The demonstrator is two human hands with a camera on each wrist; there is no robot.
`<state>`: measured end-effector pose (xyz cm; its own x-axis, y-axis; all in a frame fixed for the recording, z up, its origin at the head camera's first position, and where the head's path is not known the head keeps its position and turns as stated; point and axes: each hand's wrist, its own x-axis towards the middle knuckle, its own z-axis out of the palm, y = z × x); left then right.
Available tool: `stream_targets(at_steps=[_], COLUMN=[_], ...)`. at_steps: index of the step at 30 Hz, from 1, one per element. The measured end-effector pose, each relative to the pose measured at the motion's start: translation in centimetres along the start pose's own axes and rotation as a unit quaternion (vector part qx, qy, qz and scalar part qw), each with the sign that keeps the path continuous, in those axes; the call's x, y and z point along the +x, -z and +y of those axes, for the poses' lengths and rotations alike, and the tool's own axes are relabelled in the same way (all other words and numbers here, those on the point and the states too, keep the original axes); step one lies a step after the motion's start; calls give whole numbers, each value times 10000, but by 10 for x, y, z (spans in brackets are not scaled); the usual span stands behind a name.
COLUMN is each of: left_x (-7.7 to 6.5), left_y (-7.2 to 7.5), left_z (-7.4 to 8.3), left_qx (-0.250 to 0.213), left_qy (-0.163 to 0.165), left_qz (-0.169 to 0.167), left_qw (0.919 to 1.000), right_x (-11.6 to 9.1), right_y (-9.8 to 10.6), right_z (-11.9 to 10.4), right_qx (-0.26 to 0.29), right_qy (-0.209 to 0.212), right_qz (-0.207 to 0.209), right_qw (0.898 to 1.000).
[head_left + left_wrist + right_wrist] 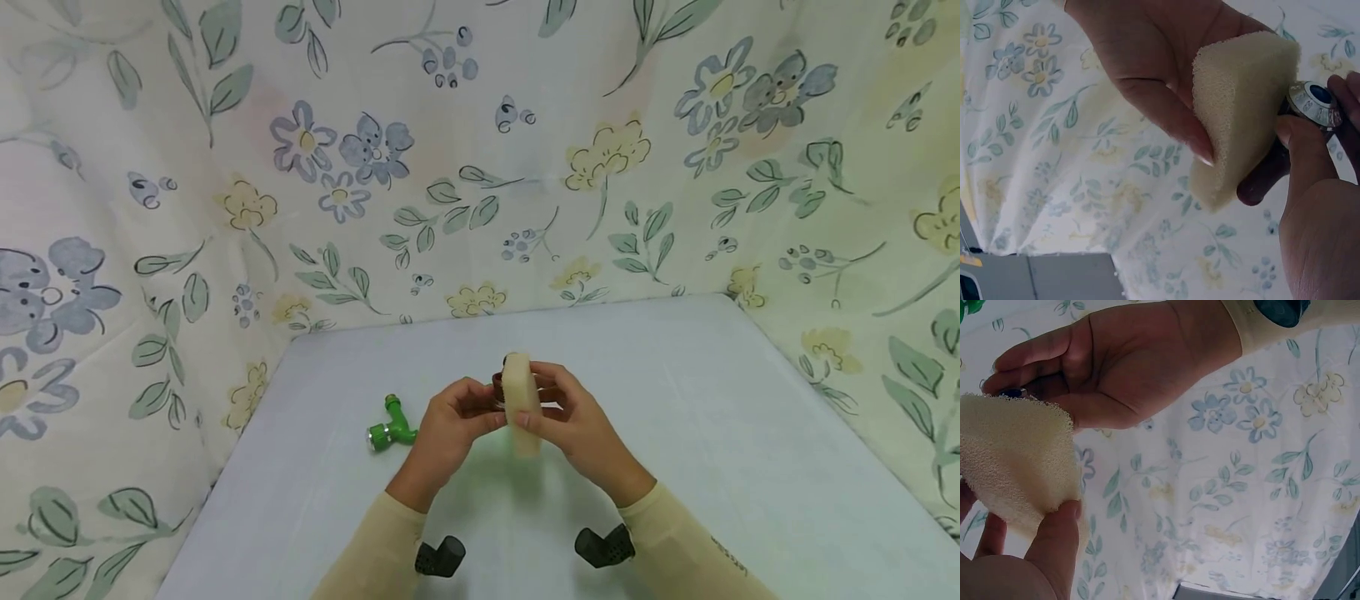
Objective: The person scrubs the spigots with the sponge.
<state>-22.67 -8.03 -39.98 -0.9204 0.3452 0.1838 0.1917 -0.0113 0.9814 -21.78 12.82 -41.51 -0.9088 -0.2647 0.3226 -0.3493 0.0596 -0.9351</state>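
A dark maroon tap (1264, 178) with a silver collar and a blue centre is gripped in my left hand (447, 429), its thumb pressing near the collar. My right hand (581, 421) holds a thick cream sponge (519, 392), with the thumb on one broad face and the fingers on the other side. The sponge stands upright against or very close to the tap and covers much of it in the head view. In the right wrist view the sponge (1016, 456) hides nearly all of the tap.
A green tap (397, 423) with a silver end lies on the white table (637, 358), left of my left hand and partly behind it. Floral cloth (465, 233) hangs behind the table and along its sides. Black camera mounts (442, 557) sit at both wrists.
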Motion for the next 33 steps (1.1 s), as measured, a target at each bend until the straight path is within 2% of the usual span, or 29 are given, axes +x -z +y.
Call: stream_targets(at_steps=[5,11,20,27,33], left_x=[0,0,3,2,0], left_y=[0,0,4,5,1], left_z=[0,-2,-27,-27,-22], left_qx=[-9,-71,-297,-293,-417], left_qy=[50,98,174,15,-19], left_qz=[127,60,-49,-164,-367], left_qw=[9999,9999,9994,9994,9985], right_x=[0,0,3,4,6], right_y=[-1,-1,4,14,24], right_z=[-2,1,7,18,27], right_qx=[56,-73,-352,-723,-971], right_qy=[208,120,-158,-250,-248], right_qz=[-150,-74,241,484,858], right_qw=[9997,9999,9990,9959,9913])
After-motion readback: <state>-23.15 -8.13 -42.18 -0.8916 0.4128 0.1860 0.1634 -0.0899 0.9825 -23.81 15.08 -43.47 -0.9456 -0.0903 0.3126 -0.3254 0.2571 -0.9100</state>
